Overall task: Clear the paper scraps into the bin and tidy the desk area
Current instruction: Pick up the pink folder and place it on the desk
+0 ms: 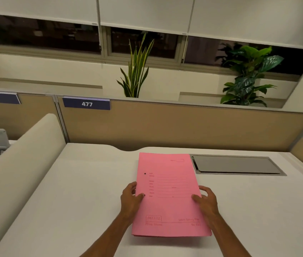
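A pink paper file folder [169,184] with printed lines lies over the white desk [83,191], its near edge lifted slightly off the surface. My left hand [131,199] grips its left edge, thumb on top. On the opposite edge my right hand [205,198] holds it the same way. No paper scraps and no bin show in this view.
A grey cable hatch [237,165] is set into the desk right of the folder. A tan partition [174,127] with a "477" label [86,104] closes the back. A white divider [22,160] stands at left. Potted plants [136,71] rise behind.
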Action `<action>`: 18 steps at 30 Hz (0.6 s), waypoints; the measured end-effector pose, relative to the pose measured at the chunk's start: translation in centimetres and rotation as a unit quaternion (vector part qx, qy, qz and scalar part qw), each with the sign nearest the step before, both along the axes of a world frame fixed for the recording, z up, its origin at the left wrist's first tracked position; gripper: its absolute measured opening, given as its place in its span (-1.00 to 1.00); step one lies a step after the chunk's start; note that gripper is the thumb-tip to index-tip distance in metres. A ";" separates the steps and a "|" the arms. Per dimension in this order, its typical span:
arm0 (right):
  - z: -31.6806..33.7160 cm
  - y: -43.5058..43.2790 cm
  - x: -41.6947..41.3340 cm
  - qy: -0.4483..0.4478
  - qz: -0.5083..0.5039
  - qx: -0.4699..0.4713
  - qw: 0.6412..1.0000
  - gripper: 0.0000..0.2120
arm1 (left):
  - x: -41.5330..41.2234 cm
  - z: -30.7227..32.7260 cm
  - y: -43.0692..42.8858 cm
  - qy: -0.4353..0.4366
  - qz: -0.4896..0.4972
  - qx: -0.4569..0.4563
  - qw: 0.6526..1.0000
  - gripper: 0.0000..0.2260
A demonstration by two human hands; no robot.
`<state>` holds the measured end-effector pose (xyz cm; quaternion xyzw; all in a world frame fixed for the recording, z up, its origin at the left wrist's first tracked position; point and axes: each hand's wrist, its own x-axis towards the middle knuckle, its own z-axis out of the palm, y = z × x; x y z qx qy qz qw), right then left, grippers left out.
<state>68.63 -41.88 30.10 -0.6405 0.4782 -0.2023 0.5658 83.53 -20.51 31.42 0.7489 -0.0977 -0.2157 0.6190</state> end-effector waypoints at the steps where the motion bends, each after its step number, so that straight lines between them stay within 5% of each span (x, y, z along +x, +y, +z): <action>1: -0.2 -0.7 0.9 0.001 0.004 -0.002 1.000 -0.62 | 0.8 -0.1 -0.7 0.001 0.001 0.005 1.000 -0.58; 18: -3.9 -9.2 7.5 0.060 0.028 -0.044 0.997 -0.63 | 7.0 -2.7 -8.2 -0.011 0.007 0.047 0.999 -0.74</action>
